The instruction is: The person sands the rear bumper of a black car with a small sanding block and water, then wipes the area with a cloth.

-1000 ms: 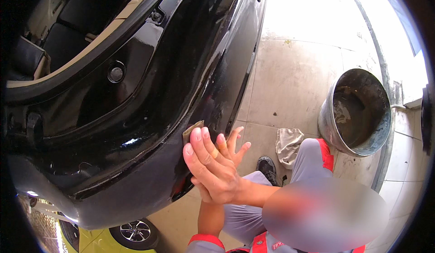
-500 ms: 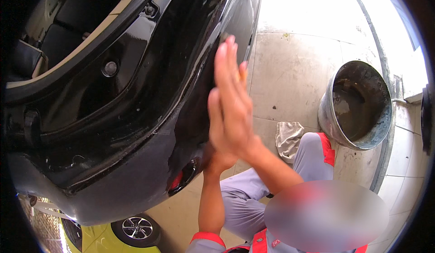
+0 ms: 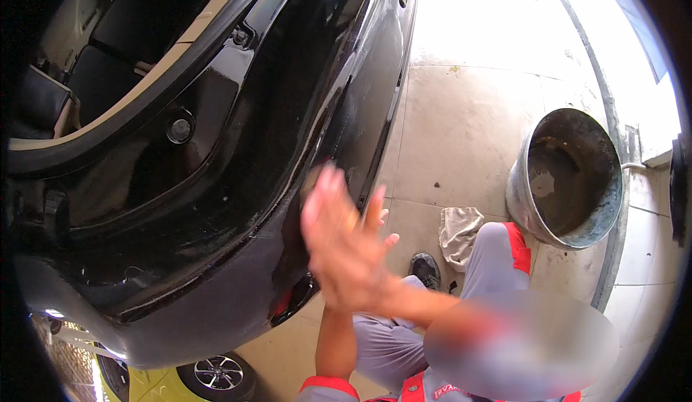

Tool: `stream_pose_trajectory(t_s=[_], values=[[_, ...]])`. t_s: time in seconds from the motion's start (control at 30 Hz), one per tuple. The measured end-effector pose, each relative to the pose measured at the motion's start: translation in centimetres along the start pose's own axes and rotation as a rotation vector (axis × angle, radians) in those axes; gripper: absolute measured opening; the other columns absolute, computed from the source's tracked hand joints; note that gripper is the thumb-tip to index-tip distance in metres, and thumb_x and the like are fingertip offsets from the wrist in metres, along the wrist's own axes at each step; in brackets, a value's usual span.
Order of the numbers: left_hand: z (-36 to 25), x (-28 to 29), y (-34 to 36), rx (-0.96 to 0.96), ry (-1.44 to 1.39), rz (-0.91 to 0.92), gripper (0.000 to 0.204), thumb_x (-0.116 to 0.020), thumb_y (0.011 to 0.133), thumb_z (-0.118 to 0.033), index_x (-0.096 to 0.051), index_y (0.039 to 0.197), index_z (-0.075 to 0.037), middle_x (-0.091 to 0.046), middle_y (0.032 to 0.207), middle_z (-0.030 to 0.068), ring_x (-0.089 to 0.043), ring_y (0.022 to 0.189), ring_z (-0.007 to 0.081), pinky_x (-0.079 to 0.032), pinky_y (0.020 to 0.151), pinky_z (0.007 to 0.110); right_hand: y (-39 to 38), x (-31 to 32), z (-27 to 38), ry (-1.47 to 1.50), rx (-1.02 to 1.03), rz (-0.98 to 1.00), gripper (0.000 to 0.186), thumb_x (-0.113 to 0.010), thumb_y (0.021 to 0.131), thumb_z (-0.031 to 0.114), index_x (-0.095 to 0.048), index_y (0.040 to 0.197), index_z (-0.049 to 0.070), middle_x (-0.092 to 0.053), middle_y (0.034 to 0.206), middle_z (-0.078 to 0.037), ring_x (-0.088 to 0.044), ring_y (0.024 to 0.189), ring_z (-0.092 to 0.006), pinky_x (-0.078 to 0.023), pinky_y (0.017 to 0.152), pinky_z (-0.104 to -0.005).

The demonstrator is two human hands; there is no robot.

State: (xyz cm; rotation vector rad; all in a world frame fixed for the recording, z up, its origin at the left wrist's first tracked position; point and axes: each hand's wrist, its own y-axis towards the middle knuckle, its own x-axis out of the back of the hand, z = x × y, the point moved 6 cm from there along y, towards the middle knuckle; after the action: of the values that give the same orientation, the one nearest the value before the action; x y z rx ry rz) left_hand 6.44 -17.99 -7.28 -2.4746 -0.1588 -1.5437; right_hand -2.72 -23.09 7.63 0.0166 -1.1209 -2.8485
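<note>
We saw the right hand (image 3: 342, 254) smeared by motion, its fingers straight and pointing up along the black car's bumper (image 3: 209, 290). At its fingertips sat a small olive-brown pad (image 3: 308, 183), against the bumper; blur swallowed its edges, and we could not tell whether the fingers gripped it or merely lay over it. The left hand (image 3: 375, 206) was mostly hidden behind the right, crossing it. We made out only a few outstretched fingers past the right hand's far side, and could not tell whether its covered part held anything.

Just below-left of the hands, a red lamp (image 3: 282, 304) showed in part on the bumper. To their upper left we looked into the open car body, where dark seats (image 3: 97, 74) faded into shadow. Below-right of the hands, a smudged oval (image 3: 522, 351) covered part of the grey-and-red clothing and the right forearm's near end. Right of the hands, a dark shoe (image 3: 425, 268) was partly hidden by the trousers (image 3: 494, 265), and a beige cloth (image 3: 460, 230) lay crumpled on the floor (image 3: 468, 128). Farther right stood a grimy bucket (image 3: 517, 194), its contents hard to read. Well below-left of the hands, a yellow-green car (image 3: 150, 385) was cut off by the dark rim of the view.
</note>
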Motion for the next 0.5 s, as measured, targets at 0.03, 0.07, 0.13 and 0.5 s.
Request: stream_pose_trajectory(t_s=[0.03,0.07,0.13,0.5], values=[[-0.2,-0.4,0.2,-0.013,0.070,0.050,0.054,-0.071,0.085,-0.029,-0.052,0.131,-0.008,-0.061,0.110,0.0071,-0.056,0.101,0.0196,-0.046,0.084,0.035,1.5,0.7,-1.7,0.147,-0.127,0.099,0.062,-0.049,0.089,0.008,-0.031,0.148,0.000,-0.026,0.155,-0.022,-0.022,0.146,-0.0337,0.000,0.116,-0.0541],[1.6,-0.7,-0.7,-0.002,-0.028,-0.009,0.055,-0.071,0.085,-0.030,-0.052,0.132,-0.008,-0.061,0.110,0.0065,-0.055,0.102,0.0191,-0.045,0.087,0.035,4.4,1.8,-3.5,0.136,-0.136,0.025,0.063,-0.049,0.087,0.006,-0.031,0.148,-0.001,-0.027,0.154,-0.022,-0.023,0.145,-0.0348,0.001,0.116,-0.0537],[2.1,-1.5,-0.8,-0.005,-0.082,-0.043,0.056,-0.070,0.086,-0.031,-0.051,0.132,-0.008,-0.060,0.109,0.0065,-0.054,0.103,0.0193,-0.043,0.090,0.036,3.9,1.6,-3.2,0.128,-0.170,-0.025,0.062,-0.050,0.087,0.008,-0.035,0.146,0.000,-0.027,0.154,-0.021,-0.024,0.145,-0.0331,-0.001,0.116,-0.0534],[-0.7,-1.4,0.5,-0.115,-0.210,-0.055,0.053,-0.067,0.089,-0.031,-0.050,0.130,-0.003,-0.060,0.111,0.0108,-0.055,0.105,0.0225,-0.042,0.094,0.037,-0.4,0.6,-0.5,-0.030,-0.114,0.131,0.055,-0.042,0.092,0.009,-0.035,0.147,0.000,-0.031,0.153,-0.022,-0.022,0.144,-0.0410,0.000,0.114,-0.0577]])
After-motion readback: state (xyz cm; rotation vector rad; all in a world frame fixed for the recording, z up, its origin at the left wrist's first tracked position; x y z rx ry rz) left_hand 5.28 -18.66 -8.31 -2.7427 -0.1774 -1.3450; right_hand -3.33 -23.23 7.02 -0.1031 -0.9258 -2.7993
